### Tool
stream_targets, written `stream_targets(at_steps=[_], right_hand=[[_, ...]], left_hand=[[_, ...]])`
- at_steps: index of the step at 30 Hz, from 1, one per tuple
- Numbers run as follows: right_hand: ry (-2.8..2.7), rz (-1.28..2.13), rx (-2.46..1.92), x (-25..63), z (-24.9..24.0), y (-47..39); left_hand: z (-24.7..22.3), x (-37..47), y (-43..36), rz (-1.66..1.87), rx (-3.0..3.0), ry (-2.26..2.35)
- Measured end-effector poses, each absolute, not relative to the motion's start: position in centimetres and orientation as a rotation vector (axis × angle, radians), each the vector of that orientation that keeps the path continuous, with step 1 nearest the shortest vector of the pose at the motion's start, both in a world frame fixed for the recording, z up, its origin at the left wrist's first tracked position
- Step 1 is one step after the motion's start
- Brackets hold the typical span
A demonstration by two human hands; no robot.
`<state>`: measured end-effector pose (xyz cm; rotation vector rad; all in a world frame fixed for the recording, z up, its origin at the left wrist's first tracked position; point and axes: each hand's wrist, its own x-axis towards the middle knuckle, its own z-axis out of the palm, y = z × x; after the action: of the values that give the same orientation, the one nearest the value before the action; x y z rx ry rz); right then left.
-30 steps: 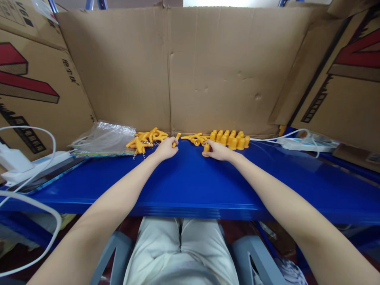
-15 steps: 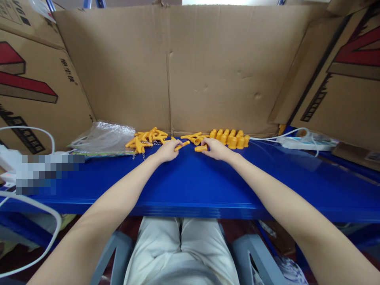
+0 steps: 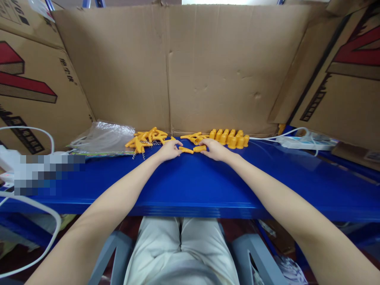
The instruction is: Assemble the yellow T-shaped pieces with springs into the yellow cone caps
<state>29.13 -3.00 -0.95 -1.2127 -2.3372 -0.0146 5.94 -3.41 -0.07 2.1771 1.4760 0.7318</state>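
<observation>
My left hand (image 3: 170, 151) is closed on a yellow plastic corkscrew (image 3: 187, 150), its tip pointing right; the metal spiral is hidden. My right hand (image 3: 214, 149) pinches a yellow cylindrical sleeve (image 3: 199, 149) lying level. The two pieces meet or nearly meet end to end just above the blue table (image 3: 190, 182). Left of my left hand lies a pile of yellow corkscrews (image 3: 151, 135), some with spirals showing. Behind my right hand, several yellow bell-ended sleeves (image 3: 233, 141) stand upright in rows. More yellow pieces (image 3: 190, 136) lie between my hands, further back.
Clear plastic bags (image 3: 103, 136) lie at the back left. A tall cardboard sheet (image 3: 222, 67) walls off the back, with printed boxes either side. A white power strip (image 3: 305, 143) and cables lie on the right; a white cable (image 3: 55, 221) loops at front left.
My left hand has turned the corkscrew, which now lies level and closer to the sleeve. My right hand has moved the sleeve slightly left toward it.
</observation>
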Motion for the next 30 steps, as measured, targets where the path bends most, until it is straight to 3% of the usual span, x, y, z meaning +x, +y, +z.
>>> stream_targets(at_steps=[5,13,19,25,30], right_hand=[[-2.297,0.004,-1.227,28.9,-0.7,-3.3],[-2.266,0.074,-1.209,28.9,-1.5,-2.8],[-2.088,0.277,-1.215,28.2,-2.4,-2.2],[-1.919,0.53,-1.127,27.2,-2.9,-1.9],[-1.89,0.547,-1.187,27.0,-2.5,-2.3]], left_hand=[[0.7,6.8,-4.6,0.715,1.877,1.297],[-0.5,6.8,-4.1,0.622,2.243,1.054],[-1.1,7.4,-4.4,0.57,2.756,1.207],[-1.2,7.5,-4.9,0.313,2.727,1.427],[-1.2,7.4,-4.8,0.329,2.861,1.429]])
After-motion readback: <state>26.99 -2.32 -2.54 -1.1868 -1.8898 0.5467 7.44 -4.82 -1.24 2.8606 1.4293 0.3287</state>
